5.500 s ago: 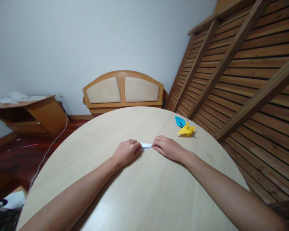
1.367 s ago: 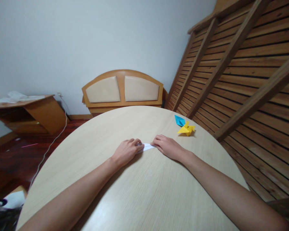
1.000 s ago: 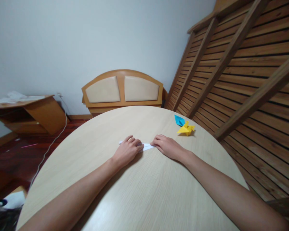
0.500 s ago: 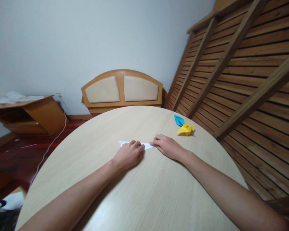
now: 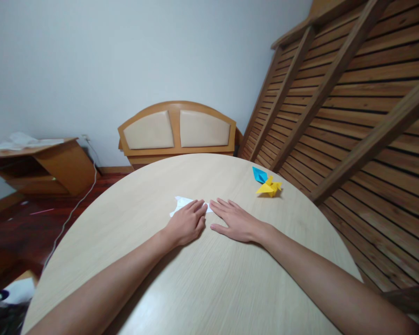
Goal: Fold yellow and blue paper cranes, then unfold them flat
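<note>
- Left hand (image 5: pixel 186 224): palm down on the tabletop (image 5: pixel 202 270), fingers loosely curled and close together, their tips pressing on the near edge of the white paper (image 5: pixel 181 204); nothing gripped
- Right hand (image 5: pixel 232 222): laid flat, palm down, fingers stretched out and slightly spread, pointing toward the left hand; its fingertips lie just beside the right end of the paper, though whether they touch it cannot be told; nothing gripped
- White paper: a small folded piece lying flat near the middle of the tabletop, partly hidden under the left fingers; its free part shows a notched, pointed outline on the far left side
- Blue folded paper figure (image 5: pixel 259 175): on the tabletop's far right, well apart from both hands
- Yellow folded paper figure (image 5: pixel 269 188): touching the blue one on its near side, close to the tabletop's edge
- Tabletop: round, pale wood grain, both forearms resting across it
- Headboard (image 5: pixel 177 129): wooden, arched, two beige padded panels, standing against the wall beyond the tabletop
- Slatted wooden frame (image 5: pixel 349 102): leaning at the right
- Low wooden cabinet (image 5: pixel 52 165): at the left, crumpled white material on top; a white cable (image 5: pixel 78 202) trails along the floor beside it
</note>
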The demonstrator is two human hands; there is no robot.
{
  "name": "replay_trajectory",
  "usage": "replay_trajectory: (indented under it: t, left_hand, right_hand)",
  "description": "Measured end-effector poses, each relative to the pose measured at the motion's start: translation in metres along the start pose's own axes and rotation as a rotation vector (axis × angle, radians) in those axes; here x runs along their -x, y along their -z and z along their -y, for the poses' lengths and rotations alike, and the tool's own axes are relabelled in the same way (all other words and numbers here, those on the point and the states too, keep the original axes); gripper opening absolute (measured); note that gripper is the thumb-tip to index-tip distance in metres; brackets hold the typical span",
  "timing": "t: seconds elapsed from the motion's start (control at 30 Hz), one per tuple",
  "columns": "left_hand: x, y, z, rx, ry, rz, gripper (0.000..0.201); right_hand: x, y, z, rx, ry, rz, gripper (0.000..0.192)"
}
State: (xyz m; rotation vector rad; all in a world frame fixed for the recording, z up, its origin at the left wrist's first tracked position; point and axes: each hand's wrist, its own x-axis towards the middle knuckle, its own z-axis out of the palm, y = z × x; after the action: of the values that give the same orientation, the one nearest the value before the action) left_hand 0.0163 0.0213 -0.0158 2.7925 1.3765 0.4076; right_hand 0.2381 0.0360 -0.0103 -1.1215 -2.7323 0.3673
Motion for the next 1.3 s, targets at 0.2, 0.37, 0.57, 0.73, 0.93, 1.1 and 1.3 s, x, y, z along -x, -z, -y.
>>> replay_trajectory:
  t: [0.2, 0.37, 0.57, 0.73, 0.93, 1.1, 1.3]
  left_hand:
    - [-0.001, -0.012, 0.004, -0.010, 0.172, 0.069, 0.054]
    - [-0.002, -0.014, 0.005, -0.084, 0.328, 0.011, 0.054]
    - [-0.002, -0.009, 0.002, -0.124, 0.353, -0.044, 0.054]
    - [-0.003, -0.005, 0.005, 0.075, 0.018, 0.053, 0.051]
    - [-0.003, -0.005, 0.011, 0.142, -0.022, 0.094, 0.054]
    - [-0.002, -0.004, 0.010, 0.132, -0.026, 0.102, 0.054]
    - [-0.002, -0.005, 0.011, 0.127, -0.018, 0.102, 0.055]
  right_hand:
    - [0.000, 0.001, -0.004, -0.046, -0.021, 0.017, 0.079]
    - [0.000, -0.001, -0.007, -0.049, -0.021, 0.017, 0.081]
    - [0.000, 0.000, -0.007, -0.061, -0.021, 0.024, 0.083]
    - [0.000, 0.002, -0.004, -0.063, -0.017, 0.032, 0.083]
    - [0.003, 0.010, -0.004, -0.035, -0.028, 0.063, 0.081]
    - [0.009, 0.023, -0.007, 0.010, -0.047, 0.072, 0.079]
    - [0.017, 0.038, -0.013, 0.034, -0.066, 0.064, 0.069]
